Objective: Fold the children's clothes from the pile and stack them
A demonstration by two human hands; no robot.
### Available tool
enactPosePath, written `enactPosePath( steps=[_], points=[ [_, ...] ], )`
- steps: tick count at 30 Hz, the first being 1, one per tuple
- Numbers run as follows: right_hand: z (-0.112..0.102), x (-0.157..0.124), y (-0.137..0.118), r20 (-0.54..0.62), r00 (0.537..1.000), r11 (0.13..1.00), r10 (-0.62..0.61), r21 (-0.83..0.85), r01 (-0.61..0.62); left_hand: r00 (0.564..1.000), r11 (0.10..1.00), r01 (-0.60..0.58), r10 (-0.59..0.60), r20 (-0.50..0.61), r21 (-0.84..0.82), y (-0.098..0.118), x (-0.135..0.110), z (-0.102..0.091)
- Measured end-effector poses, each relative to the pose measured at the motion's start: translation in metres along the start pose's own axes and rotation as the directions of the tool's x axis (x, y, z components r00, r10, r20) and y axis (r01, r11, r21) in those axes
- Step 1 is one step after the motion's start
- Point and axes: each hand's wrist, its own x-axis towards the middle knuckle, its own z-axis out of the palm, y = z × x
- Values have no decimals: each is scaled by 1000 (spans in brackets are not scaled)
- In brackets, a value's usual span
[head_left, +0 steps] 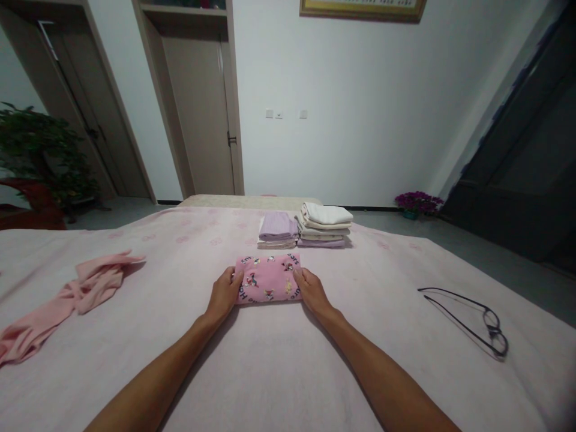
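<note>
A folded pink cloth [270, 281] with small cartoon figures and dark lettering is held by its two short sides, just in front of the folded stacks. My left hand [225, 292] grips its left end, thumb on top and fingers underneath. On the opposite end, my right hand [314, 292] is closed in the same way. Behind the cloth stands a low stack topped by a folded lilac cloth [278, 226]. Touching or very near it on the right is a taller stack of white, cream and grey folded cloths [326, 223].
A crumpled pink garment [96, 282] lies on the left of the pale pink bedspread [270, 372]. Black-framed glasses [494, 330] rest at the right. Beyond are a door [198, 108], a green plant [40, 144] and purple flowers [418, 203] on the floor.
</note>
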Motion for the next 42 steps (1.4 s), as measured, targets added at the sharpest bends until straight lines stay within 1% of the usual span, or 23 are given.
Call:
enactPosePath(
  steps=[3,8,10,12,14,16,17,19,20,21,23,24,26,29,31,32,34,35,36,37,38,40,42],
  points=[
    [1,8,0,-23,1000,987,6,-161,-9,999,994,38,-40,19,99,0,9,5],
    [-1,13,-3,0,998,965,55,-255,-53,997,982,71,-75,15,175,2,9,7],
    [-3,13,-4,1,996,944,92,-319,-87,994,963,99,-108,23,251,4,7,5],
    [-4,11,-6,-26,994,909,107,-402,-108,988,932,137,-155,26,336,6,6,3],
    [-5,8,-7,-69,996,870,56,-486,-83,983,910,165,-184,16,381,7,6,0],
    [-5,4,-8,-73,995,828,-67,-561,14,983,903,162,-182,11,398,7,7,-2],
    [-5,3,-9,-45,989,807,-139,-585,87,985,901,150,-172,17,406,7,8,-3],
    [-4,0,-10,84,966,766,-243,-594,244,985,890,123,-163,54,439,6,10,-5],
    [-3,0,-9,166,952,753,-255,-584,304,983,881,112,-166,79,459,6,11,-6],
    [-3,0,-8,243,940,746,-238,-574,337,980,873,104,-171,100,476,6,12,-7],
    [-4,2,-4,348,926,748,-148,-573,335,977,868,90,-173,127,488,7,12,-10],
    [-4,4,-2,367,925,752,-101,-580,313,977,870,85,-170,132,486,7,12,-11],
    [-6,6,4,362,931,758,-46,-594,268,979,873,73,-155,133,482,7,11,-12],
    [-7,8,11,340,940,759,-39,-601,249,986,887,52,-118,116,458,3,11,-10],
    [-6,8,14,318,947,772,-45,-590,235,993,930,47,-82,82,363,0,10,-6],
    [-6,8,16,298,953,788,-44,-576,217,996,962,46,-66,67,268,-1,10,-4],
    [-7,8,18,237,971,840,-35,-519,157,997,999,46,-45,65,-25,0,9,0],
    [-9,9,18,199,979,874,-33,-470,125,996,978,56,-41,80,-199,2,7,1],
    [-11,10,18,158,987,909,-36,-405,98,994,928,76,-41,105,-364,5,6,2],
    [-13,11,16,122,991,940,-46,-331,85,990,859,104,-40,136,-502,9,5,1],
    [-17,13,12,95,993,963,-64,-257,87,985,783,134,-37,170,-607,14,3,0],
    [-26,19,0,78,989,980,-123,-150,133,973,656,183,-16,229,-733,24,1,-5],
    [-36,27,-20,140,970,972,-199,-100,213,963,574,205,28,269,-793,34,0,-12]
  ],
)
